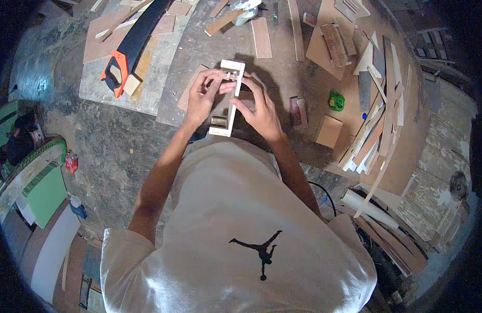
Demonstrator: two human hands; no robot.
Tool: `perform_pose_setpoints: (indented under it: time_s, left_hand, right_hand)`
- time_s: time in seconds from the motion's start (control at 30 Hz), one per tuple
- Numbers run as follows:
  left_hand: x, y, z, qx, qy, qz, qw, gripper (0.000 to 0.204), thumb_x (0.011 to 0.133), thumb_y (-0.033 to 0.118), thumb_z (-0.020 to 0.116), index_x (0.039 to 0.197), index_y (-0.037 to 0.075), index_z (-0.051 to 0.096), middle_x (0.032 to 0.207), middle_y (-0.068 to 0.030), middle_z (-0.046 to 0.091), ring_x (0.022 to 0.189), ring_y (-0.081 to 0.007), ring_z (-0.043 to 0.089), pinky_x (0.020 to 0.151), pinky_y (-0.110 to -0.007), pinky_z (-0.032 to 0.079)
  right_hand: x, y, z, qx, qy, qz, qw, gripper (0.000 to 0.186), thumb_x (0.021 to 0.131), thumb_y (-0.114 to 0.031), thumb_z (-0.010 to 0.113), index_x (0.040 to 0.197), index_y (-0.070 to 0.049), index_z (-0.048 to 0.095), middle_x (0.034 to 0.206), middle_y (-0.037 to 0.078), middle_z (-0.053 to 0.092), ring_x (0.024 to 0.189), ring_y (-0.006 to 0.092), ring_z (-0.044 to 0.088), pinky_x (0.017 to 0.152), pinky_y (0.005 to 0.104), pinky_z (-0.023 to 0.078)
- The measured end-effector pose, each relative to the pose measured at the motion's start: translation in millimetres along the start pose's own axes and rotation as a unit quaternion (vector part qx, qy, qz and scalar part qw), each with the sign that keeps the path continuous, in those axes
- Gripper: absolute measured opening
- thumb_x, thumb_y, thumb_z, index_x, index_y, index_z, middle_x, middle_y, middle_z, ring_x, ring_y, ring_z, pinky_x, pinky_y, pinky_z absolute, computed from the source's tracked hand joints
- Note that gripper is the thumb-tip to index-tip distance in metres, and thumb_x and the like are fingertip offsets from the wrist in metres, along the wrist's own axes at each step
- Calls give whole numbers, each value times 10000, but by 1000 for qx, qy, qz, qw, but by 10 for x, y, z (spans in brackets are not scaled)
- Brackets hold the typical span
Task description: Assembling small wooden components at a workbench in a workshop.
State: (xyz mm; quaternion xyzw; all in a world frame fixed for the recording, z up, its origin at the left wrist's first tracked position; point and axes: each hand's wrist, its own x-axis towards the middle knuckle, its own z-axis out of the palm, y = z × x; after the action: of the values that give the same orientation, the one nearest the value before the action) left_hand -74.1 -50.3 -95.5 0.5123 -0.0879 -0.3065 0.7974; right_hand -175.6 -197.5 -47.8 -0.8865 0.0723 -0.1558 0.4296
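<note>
A pale three-sided wooden frame is held just beyond my torso, at the near edge of the workbench. My left hand pinches a small wooden block inside the frame's far end. The block's exact shape is partly covered by my fingers. On the frame's long right side, my right hand grips with the thumb on the near part and fingers at the far part. A second small brown block sits inside the near end of the frame.
An orange-handled handsaw lies on boards to the left. At the right are a green tape measure, a brown wood block and a pile of wood strips. A white-smeared pot stands at the back.
</note>
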Motion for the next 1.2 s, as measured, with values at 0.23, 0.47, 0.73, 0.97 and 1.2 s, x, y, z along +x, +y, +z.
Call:
perform_pose_setpoints:
  time_s: [0.23,0.47,0.73,0.97,1.2]
  left_hand:
    - [9,-42,-27,-18,-4,-6,1000,256,1013,77,501,1260,13,482,1189,-123,565,1038,-293,666,931,-389,564]
    - [47,-175,-107,51,17,23,998,234,1002,44,515,1227,-19,511,1169,-143,599,1001,-268,676,883,-371,589]
    - [25,-23,-21,-3,3,15,1000,251,1001,58,522,1238,-21,499,1187,-157,586,1001,-291,677,865,-380,600]
    - [21,-4,-14,73,5,27,997,249,1004,53,514,1243,-14,497,1190,-158,586,1002,-294,676,885,-380,589]
    - [30,-107,-84,47,-4,13,999,262,1009,43,499,1265,-7,475,1197,-163,585,1027,-313,674,895,-371,582]
  right_hand:
    - [9,-25,-16,13,-15,13,1000,633,856,-227,750,1388,-36,465,1374,205,513,1267,366,504,1052,420,419]
    - [28,-36,-21,7,-11,0,1000,622,857,-225,745,1389,-39,482,1377,196,511,1280,354,496,1061,416,414]
    - [24,-37,-18,0,-15,1,1000,508,847,-209,754,1288,-37,569,1364,178,517,1272,345,505,1044,422,436]
    - [-4,25,8,-1,-1,-13,1000,493,831,-190,776,1231,-27,538,1344,196,525,1257,361,516,1033,424,441]
    - [-8,48,21,21,4,-16,1000,532,831,-172,778,1262,-29,502,1338,210,528,1260,373,513,1043,430,427]
